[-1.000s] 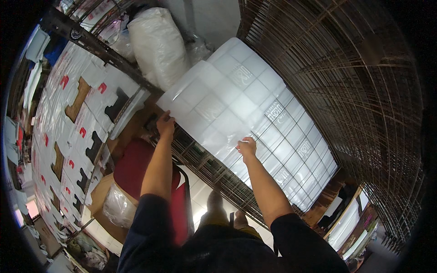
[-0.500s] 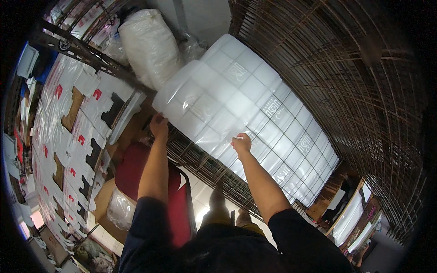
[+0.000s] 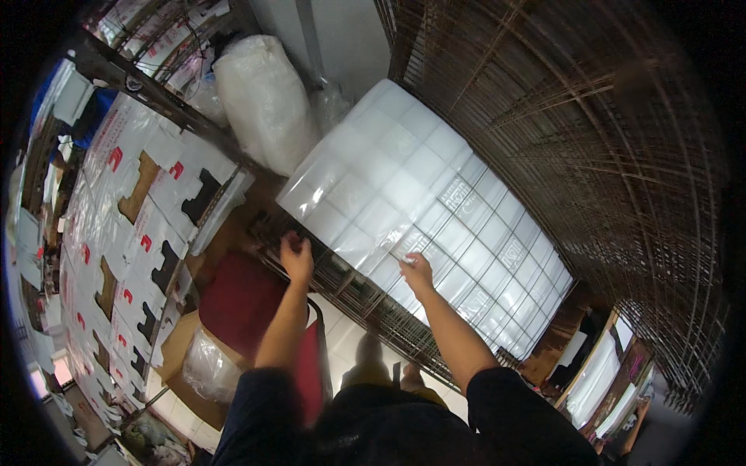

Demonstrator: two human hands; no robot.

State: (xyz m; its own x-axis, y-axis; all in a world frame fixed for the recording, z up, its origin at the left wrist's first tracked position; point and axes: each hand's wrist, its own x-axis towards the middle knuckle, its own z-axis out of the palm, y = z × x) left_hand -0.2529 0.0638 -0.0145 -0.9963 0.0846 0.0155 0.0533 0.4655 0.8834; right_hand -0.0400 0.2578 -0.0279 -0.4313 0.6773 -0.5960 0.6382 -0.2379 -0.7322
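Observation:
A translucent white plastic sheet (image 3: 381, 175) with faint printed emblems lies over a wire rack (image 3: 353, 289) in front of me. Dark grid lines cross its right part. My right hand (image 3: 417, 273) is closed in a pinch at the sheet's near edge, with a bit of white film between thumb and fingers. Beside the sheet's near left corner, over the rack's edge, my left hand (image 3: 297, 258) is open, thumb and fingers apart, and apart from the sheet.
Rusty wire racks (image 3: 559, 101) rise on the right. A bulky white plastic bundle (image 3: 264, 105) stands behind the sheet. Wrapped white cartons (image 3: 116, 225) are stacked at left. A red chair (image 3: 241, 299) and a cardboard box (image 3: 183, 353) stand near my left arm.
My left hand has let go of the sheet's left corner and drawn back from it. That corner has settled lower and flatter. My right hand stays pinched at the near edge.

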